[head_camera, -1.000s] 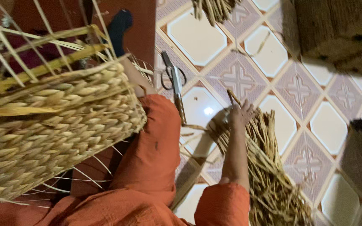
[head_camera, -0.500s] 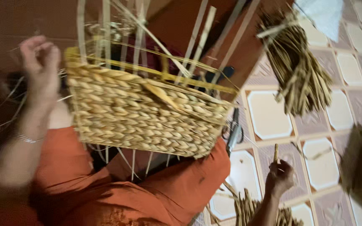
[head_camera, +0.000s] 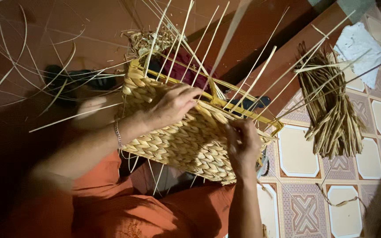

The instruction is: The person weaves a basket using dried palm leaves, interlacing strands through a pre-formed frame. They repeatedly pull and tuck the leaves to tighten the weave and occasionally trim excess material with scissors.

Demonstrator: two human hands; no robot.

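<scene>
Straw-coloured braided fibre forms the half-woven rectangular basket [head_camera: 186, 141] that fills the middle of the frame, tilted on the person's orange-clad lap [head_camera: 124, 211], with thin pale stakes [head_camera: 225, 57] fanning up from its yellow rim. The left hand [head_camera: 173, 103] reaches in from the left, wrist bent, fingers curled over the rim and gripping it. The right hand [head_camera: 243, 143] comes up from the bottom edge, forearm nearly vertical, fingertips pinched narrowly on a weaving strand at the basket's right wall. A bundle of dry brown reeds [head_camera: 331, 110] lies on the patterned tile floor [head_camera: 296, 154] at right, well apart.
</scene>
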